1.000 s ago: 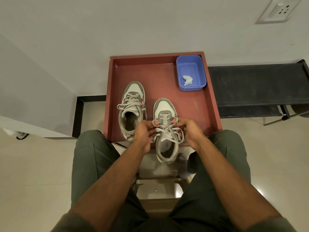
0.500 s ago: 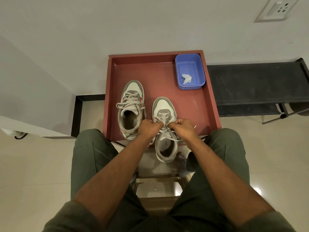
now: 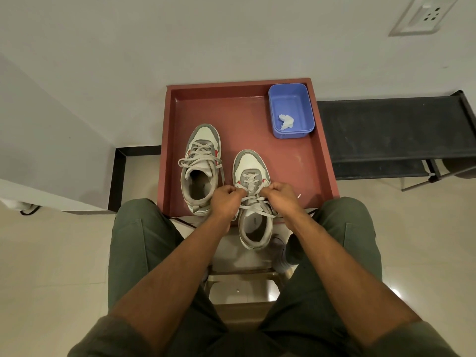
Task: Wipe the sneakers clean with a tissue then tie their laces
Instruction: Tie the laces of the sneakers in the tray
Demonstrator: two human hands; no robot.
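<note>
Centre frame, on the red tray [image 3: 244, 112], I am watching left hand [image 3: 224, 199] and right hand [image 3: 281, 195] each pinching a lace end of the right sneaker [image 3: 251, 171], pulling outward to tighten; used tissue [image 3: 286, 121] is lying upper right.

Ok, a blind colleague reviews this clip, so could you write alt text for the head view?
Seen from above, a seated person's left hand and right hand pinch the laces of the right sneaker on a red tray. The left sneaker stands beside it, laces already looped, and a crumpled tissue lies in a blue tub at the tray's far corner.
</note>
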